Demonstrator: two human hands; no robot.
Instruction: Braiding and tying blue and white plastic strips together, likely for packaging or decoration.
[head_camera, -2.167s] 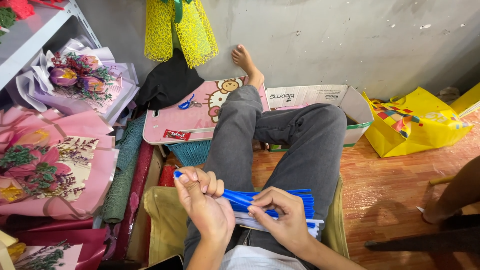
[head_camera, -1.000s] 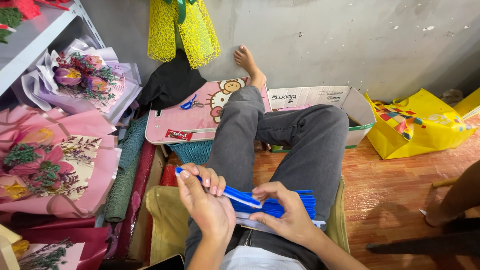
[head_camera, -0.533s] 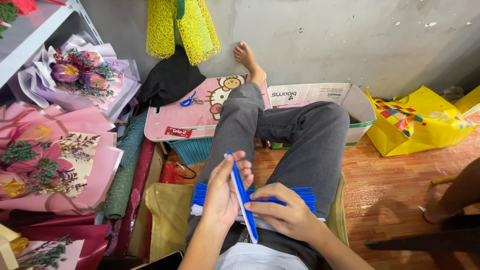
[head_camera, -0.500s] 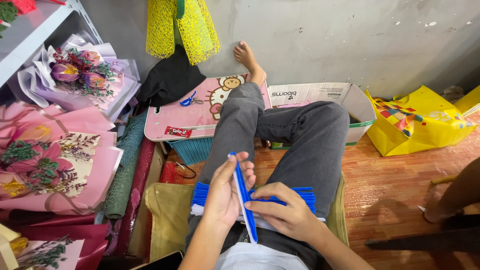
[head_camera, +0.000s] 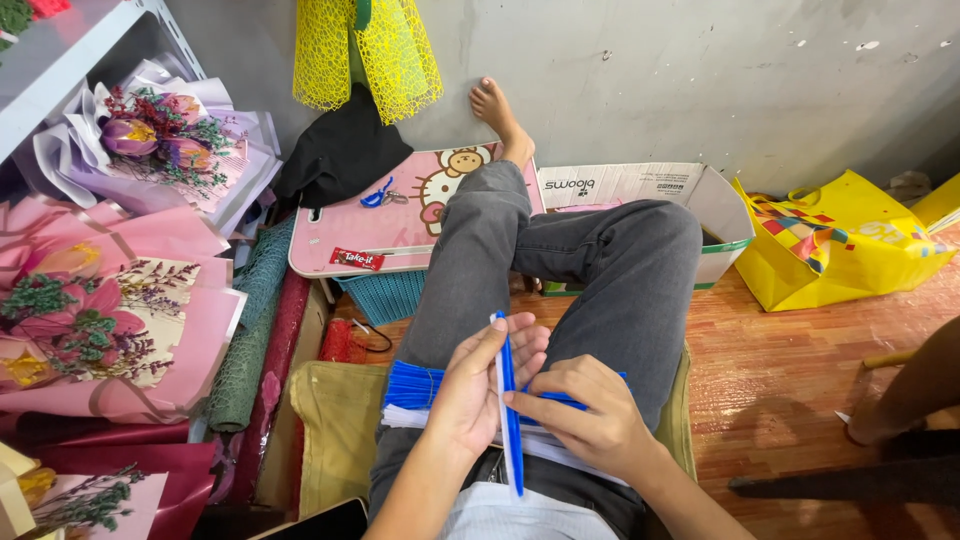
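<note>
- The left hand (head_camera: 480, 385) comes up from the near edge, palm turned up, with its fingers spread a little and pointing far and right.
- A thin blue stick (head_camera: 509, 405) lies across that open palm. It stands almost straight, from the fingertips down to the person's waist.
- The right hand (head_camera: 590, 425) comes in from the near right. Its fingers are curled and pinch the blue stick near its middle.
- Both hands sit over the lap, on grey trousers (head_camera: 600, 270).
- A bunch of blue sticks (head_camera: 412, 385) lies across the left thigh, just under the left hand.
- 1 bare foot (head_camera: 497, 110) rests far away against the grey wall (head_camera: 700, 70).
- Pink flower bunches (head_camera: 100, 330) lie on the left.
</note>
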